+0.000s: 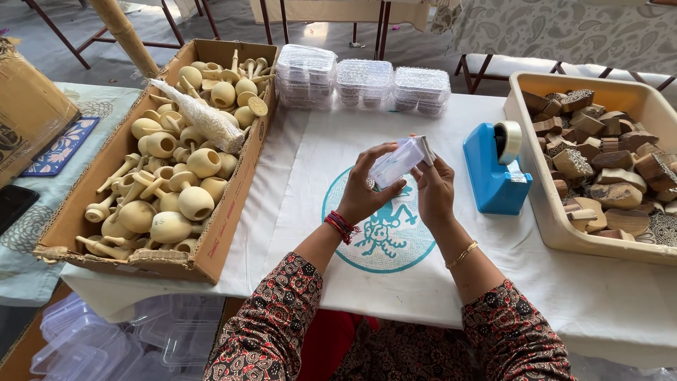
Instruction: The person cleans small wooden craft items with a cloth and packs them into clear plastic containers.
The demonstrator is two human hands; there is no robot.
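Over the middle of the table, my left hand (364,189) and my right hand (434,187) hold a small clear plastic box (399,161) between them. The left fingers grip its lower left side. The right fingers pinch its upper right end, where a lid or flap stands up. Below the hands lies a white cloth (317,141) with a teal round print (384,236). What is inside the box cannot be made out.
A cardboard box (226,212) of pale wooden handles sits at left. Three stacks of clear plastic boxes (363,81) stand at the back. A blue tape dispenser (493,169) is right of my hands, beside a cream tub (550,212) of carved wooden blocks.
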